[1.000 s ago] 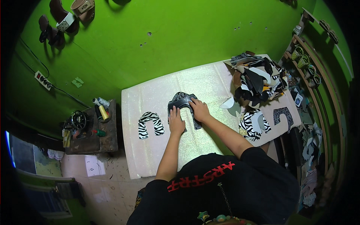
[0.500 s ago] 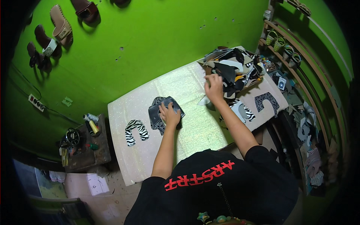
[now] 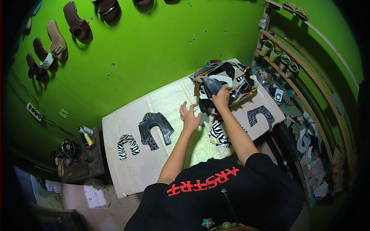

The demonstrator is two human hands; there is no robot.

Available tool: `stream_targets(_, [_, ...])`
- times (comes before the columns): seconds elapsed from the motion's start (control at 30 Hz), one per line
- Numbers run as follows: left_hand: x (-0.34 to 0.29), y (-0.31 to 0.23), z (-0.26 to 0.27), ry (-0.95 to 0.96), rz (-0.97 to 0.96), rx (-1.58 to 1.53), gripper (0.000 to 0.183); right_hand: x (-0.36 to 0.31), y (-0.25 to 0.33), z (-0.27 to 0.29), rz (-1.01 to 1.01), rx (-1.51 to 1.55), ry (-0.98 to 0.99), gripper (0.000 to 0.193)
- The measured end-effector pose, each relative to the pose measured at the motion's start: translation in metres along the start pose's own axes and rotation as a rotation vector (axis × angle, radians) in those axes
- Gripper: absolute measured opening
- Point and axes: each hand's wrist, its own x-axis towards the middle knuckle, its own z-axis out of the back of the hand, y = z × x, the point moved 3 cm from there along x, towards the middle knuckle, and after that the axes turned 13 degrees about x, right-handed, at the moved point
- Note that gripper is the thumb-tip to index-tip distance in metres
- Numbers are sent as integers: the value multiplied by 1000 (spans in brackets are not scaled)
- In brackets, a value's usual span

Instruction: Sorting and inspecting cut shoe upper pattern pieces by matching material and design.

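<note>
My right hand (image 3: 221, 99) pinches a dark leather piece (image 3: 211, 85) at the near side of a heaped pile of cut scraps (image 3: 242, 79). To its left, my left hand (image 3: 189, 118) hovers over the table with fingers spread, holding nothing; a small white scrap (image 3: 197, 112) shows beside the fingers. Further left lies a black U-shaped leather piece (image 3: 163, 124) on top of dark patterned pieces (image 3: 149, 143). A zebra-print U-shaped piece (image 3: 125, 143) rests at the table's left. Zebra-print material (image 3: 218, 133) is partly hidden by my right forearm.
The table has a pale, shiny cover (image 3: 154, 96). A dark patterned curved piece (image 3: 263, 112) lies at its right end. Sandals (image 3: 79, 29) hang on the green wall. A small wooden stand (image 3: 86, 165) holds thread spools (image 3: 88, 136). A wooden rack (image 3: 304, 63) and scraps stand right.
My left hand has lifted off the black leather piece and moved right toward the pile. My right hand has taken hold of a dark leather piece there. The view has shifted slightly.
</note>
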Motion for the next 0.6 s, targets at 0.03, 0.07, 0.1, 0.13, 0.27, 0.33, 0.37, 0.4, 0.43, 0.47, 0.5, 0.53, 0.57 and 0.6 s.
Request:
stream_targets(0.03, [1, -1, 0, 6, 14, -8, 42, 1, 1, 0, 31, 3, -16, 55])
stream_targets(0.07, [1, -1, 1, -1, 21, -5, 42, 1, 1, 1, 38, 5, -9, 55])
stream_targets(0.1, [3, 2, 1, -20, 35, 9, 41, 1, 5, 5, 53, 33, 8, 50])
stream_targets(0.13, [3, 5, 3, -39, 49, 24, 39, 0, 7, 7, 69, 62, 26, 46])
stream_targets(0.27, [6, 18, 10, -45, 124, 10, 38, 6, 3, 11, 184, 208, -2, 25])
stream_targets(0.33, [7, 22, 14, -36, 173, -44, 38, 5, 10, 13, 223, 252, -16, 22])
stream_targets(0.37, [8, 23, 16, -67, 176, -35, 36, 3, 15, 14, 290, 376, -24, 21])
stream_targets(0.4, [8, 30, 16, -72, 186, -30, 36, -1, 24, 13, 358, 503, -25, 20])
stream_targets(0.43, [9, 37, 17, -99, 137, -55, 36, -5, 34, 10, 402, 572, 27, 20])
stream_targets(0.47, [10, 44, 17, -125, 88, -79, 36, -9, 41, 5, 376, 620, 131, 23])
stream_targets(0.5, [10, 48, 18, -124, 96, -75, 36, -14, 46, -3, 431, 636, 138, 23])
stream_targets(0.53, [10, 52, 20, -143, 120, -154, 41, -19, 52, -11, 486, 652, 146, 24])
stream_targets(0.57, [10, 58, 22, -162, 144, -233, 45, -25, 54, -19, 498, 663, 201, 25])
stream_targets(0.6, [9, 61, 26, -161, 154, -228, 45, -32, 57, -30, 403, 705, 359, 25])
